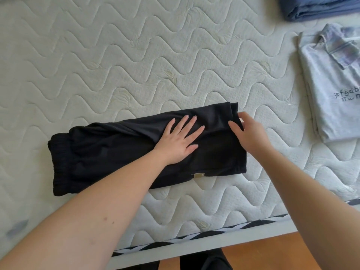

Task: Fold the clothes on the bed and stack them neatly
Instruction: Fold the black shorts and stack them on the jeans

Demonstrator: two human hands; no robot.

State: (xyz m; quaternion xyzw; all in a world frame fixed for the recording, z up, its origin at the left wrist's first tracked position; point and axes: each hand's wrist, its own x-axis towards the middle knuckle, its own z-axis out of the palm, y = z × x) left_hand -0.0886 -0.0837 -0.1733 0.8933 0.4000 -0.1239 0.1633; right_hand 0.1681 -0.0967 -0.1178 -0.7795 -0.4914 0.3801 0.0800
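A black garment [116, 151], folded into a long band with an elastic waistband at its left end, lies on the white quilted mattress [116, 65] near the front edge. My left hand [179, 141] rests flat on its middle, fingers spread. At the band's right end my right hand [247, 131] pinches the cloth, thumb on top and fingers curled around the edge. A small tan label [198, 175] shows on the garment's near edge.
A folded light grey shirt [335, 98] with printed letters lies at the right. Folded blue cloth [319, 6] sits at the far right corner. The mattress's front edge [194, 238] has black-and-white trim; wooden floor [272, 252] lies below.
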